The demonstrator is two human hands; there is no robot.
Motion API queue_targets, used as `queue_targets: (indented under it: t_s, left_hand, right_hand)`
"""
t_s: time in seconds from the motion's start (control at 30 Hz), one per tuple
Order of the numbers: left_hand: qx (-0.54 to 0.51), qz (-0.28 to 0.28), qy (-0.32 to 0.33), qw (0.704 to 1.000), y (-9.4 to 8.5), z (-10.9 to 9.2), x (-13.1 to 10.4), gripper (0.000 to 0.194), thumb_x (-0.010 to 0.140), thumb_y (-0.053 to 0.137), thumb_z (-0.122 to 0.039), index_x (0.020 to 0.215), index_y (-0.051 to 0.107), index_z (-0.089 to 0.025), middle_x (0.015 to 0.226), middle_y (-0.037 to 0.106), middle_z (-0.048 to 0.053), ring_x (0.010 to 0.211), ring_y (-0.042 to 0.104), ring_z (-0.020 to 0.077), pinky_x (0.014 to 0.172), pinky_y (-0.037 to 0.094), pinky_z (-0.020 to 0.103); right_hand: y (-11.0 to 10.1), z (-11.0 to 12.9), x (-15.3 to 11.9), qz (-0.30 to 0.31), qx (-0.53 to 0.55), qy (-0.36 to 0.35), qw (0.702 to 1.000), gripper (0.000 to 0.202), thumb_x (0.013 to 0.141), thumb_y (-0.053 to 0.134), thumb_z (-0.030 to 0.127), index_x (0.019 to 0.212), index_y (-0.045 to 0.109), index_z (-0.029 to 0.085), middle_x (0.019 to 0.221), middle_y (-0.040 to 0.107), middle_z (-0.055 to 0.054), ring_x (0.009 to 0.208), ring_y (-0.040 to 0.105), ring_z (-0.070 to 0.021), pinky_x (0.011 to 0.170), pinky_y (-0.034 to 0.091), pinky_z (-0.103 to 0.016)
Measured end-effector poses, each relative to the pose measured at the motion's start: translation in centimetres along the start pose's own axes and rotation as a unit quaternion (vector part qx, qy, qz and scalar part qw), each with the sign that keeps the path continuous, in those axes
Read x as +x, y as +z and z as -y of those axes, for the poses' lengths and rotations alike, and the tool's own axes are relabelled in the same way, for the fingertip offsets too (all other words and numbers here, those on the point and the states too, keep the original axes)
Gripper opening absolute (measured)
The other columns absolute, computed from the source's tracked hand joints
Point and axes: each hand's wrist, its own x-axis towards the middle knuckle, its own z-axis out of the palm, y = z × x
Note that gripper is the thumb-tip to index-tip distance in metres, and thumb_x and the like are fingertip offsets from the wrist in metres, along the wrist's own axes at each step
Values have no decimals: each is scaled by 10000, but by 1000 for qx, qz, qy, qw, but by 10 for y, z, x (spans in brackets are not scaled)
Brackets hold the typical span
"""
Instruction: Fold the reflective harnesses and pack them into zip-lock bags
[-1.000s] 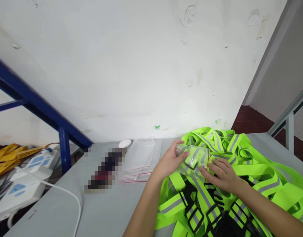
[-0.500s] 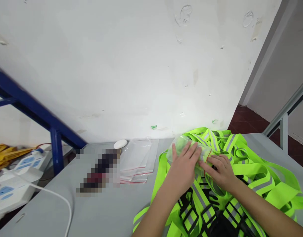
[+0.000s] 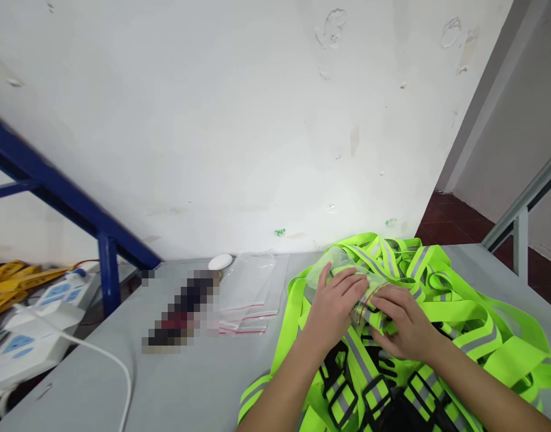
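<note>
A clear plastic bag [image 3: 320,264] with a red seal line lies over the heap of neon-yellow reflective straps [image 3: 464,309]. Yellow-green strap material shows at and through the bag's mouth. My left hand [image 3: 338,300] grips the bag from the left, its fingers bent over the top. On the right, my right hand [image 3: 401,318] is closed around the bag's open end and the strap there, its thumb underneath. Black buckles [image 3: 342,402] lie among the straps below both hands.
Several clear zip bags [image 3: 252,288] lie on the grey table [image 3: 189,390], beside a white oval object [image 3: 220,262] and a pixelated dark item [image 3: 180,312]. White power strips [image 3: 45,324] with a cable are at left. Blue [image 3: 108,270] and grey [image 3: 521,240] frame bars flank the table.
My right hand has closed further around the strap at the bag's mouth. The red seal line has shifted left and down, and my left hand has moved slightly lower.
</note>
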Motion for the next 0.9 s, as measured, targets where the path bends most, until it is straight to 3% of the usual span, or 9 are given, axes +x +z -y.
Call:
queue_targets:
  t_s: [0.17, 0.33, 0.53, 0.63, 0.73, 0.8, 0.9]
  left_hand:
    - [-19, -23, 11, 1000, -3, 1, 1, 326, 876, 485, -87, 1124, 635, -237, 1106, 727, 26, 1144, 600, 166, 1157, 231, 405]
    - [-42, -30, 41, 998, 5, -2, -1, 282, 897, 494, -163, 1143, 620, -216, 1083, 730, 46, 1050, 646, 160, 1159, 246, 408]
    - [-70, -47, 44, 995, 5, -5, 0, 255, 919, 479, -169, 1127, 620, -214, 1057, 737, 41, 1024, 652, 153, 1144, 278, 393]
    - [-63, -47, 51, 996, 0, -6, 3, 225, 908, 523, -226, 1105, 632, -224, 1047, 739, 38, 1042, 643, 158, 1137, 293, 383]
    - [-66, -50, 68, 994, -1, -8, 4, 226, 900, 532, -222, 1105, 627, -220, 1066, 734, 39, 1059, 634, 159, 1139, 290, 381]
    - [-72, -53, 83, 993, 1, -10, 3, 207, 907, 540, -220, 1094, 627, -214, 1076, 732, 40, 1060, 633, 159, 1144, 285, 381]
    - [-73, -44, 111, 990, 9, -14, 0, 148, 927, 557, -210, 1052, 636, -220, 1036, 743, 13, 1053, 636, 144, 1168, 253, 384]
  right_hand:
    - [-10, 2, -3, 6, 71, 37, 997, 558, 815, 593, 170, 1334, 391, 182, 1150, 535, -149, 1118, 545, -289, 878, 538, -460]
    - [-4, 1, -5, 17, 46, 31, 998, 384, 862, 566, 147, 1239, 496, 144, 1073, 510, -142, 1044, 541, -266, 849, 530, -410]
    - [-11, 2, -4, 6, 23, 79, 997, 312, 935, 505, 405, 1169, 576, 211, 1096, 462, -120, 1009, 508, -280, 824, 474, -454]
    - [-19, -4, -2, 1, 78, 167, 983, 222, 918, 528, 313, 1123, 573, 241, 1102, 465, -106, 1032, 521, -271, 846, 478, -437]
    - [-20, -11, 2, 23, 202, 244, 948, 277, 846, 639, 269, 1089, 507, 252, 1073, 517, -83, 1006, 562, -246, 832, 510, -384]
    - [-16, -14, 2, 53, 245, 283, 926, 275, 816, 651, 218, 1036, 490, 255, 1001, 544, -51, 917, 575, -216, 767, 517, -338]
    - [-6, -15, -3, 81, 232, 321, 915, 218, 750, 572, 86, 867, 474, 243, 808, 501, 11, 718, 517, -166, 625, 471, -275]
